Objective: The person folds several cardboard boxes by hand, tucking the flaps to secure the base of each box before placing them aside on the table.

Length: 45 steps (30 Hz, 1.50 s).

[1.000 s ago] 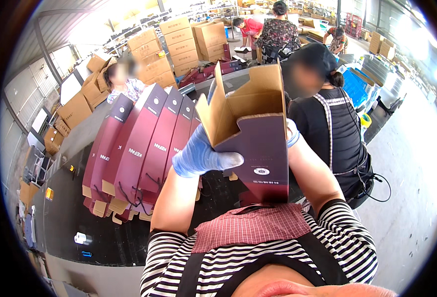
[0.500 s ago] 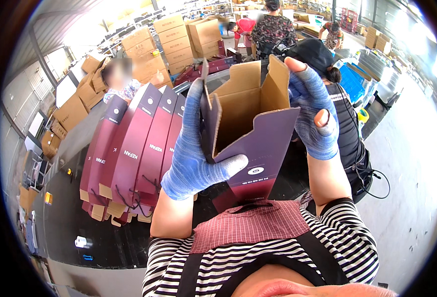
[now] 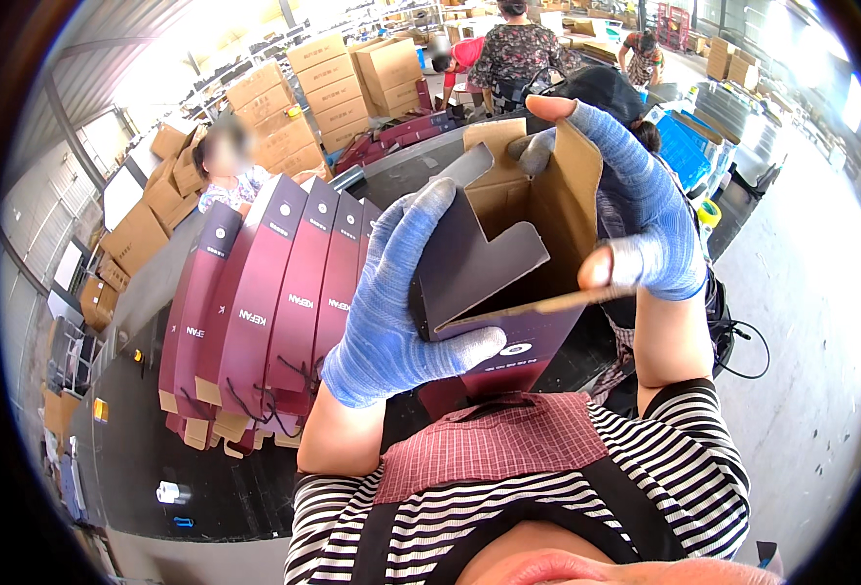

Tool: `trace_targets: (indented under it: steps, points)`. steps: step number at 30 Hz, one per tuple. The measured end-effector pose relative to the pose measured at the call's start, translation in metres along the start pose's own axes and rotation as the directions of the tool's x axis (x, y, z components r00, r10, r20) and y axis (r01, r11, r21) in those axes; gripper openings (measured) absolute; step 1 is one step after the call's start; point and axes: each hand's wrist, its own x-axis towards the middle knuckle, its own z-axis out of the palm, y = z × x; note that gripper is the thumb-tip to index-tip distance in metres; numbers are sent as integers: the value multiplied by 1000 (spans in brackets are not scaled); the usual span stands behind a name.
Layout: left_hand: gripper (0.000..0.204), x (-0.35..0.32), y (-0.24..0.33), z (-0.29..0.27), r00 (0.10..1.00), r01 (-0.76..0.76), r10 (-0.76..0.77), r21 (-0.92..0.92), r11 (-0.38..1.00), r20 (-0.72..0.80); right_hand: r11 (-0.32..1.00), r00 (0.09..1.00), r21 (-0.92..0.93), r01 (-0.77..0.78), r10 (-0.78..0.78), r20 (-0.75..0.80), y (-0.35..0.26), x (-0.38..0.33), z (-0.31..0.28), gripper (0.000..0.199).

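Gripping the maroon carton [image 3: 508,283] held up near the face, left hand [image 3: 391,292] and right hand [image 3: 635,205] clamp its sides; pressing unevenly could crease the open flap [image 3: 469,253].

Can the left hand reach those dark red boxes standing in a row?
Probably yes. The dark red boxes stand right beside the left hand with nothing between, but its fingers now hold the open carton.

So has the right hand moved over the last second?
Yes. The right hand has come from behind the box to grip its right flap, farther right of the standing maroon boxes.
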Motion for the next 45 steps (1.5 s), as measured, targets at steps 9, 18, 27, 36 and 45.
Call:
trace_targets:
  steps: [9,18,27,36,45]
  points:
    - [99,2,-6,-1,999,-35,36,44,998,-4,991,992,-136,-19,35,119,-7,-1,2,147]
    - [96,1,3,-3,999,32,-34,82,996,21,952,998,304,22,-38,45,13,-13,2,140]
    - [94,2,2,-1,1000,23,-23,42,999,15,999,993,12,-35,36,-114,1,-13,9,99]
    - [104,17,-2,1,993,-84,79,-57,995,-90,994,992,-44,-99,95,-81,0,-7,11,84]
    - [62,40,2,-15,896,-420,366,213,882,252,997,997,-49,-55,52,-58,5,-14,12,79]
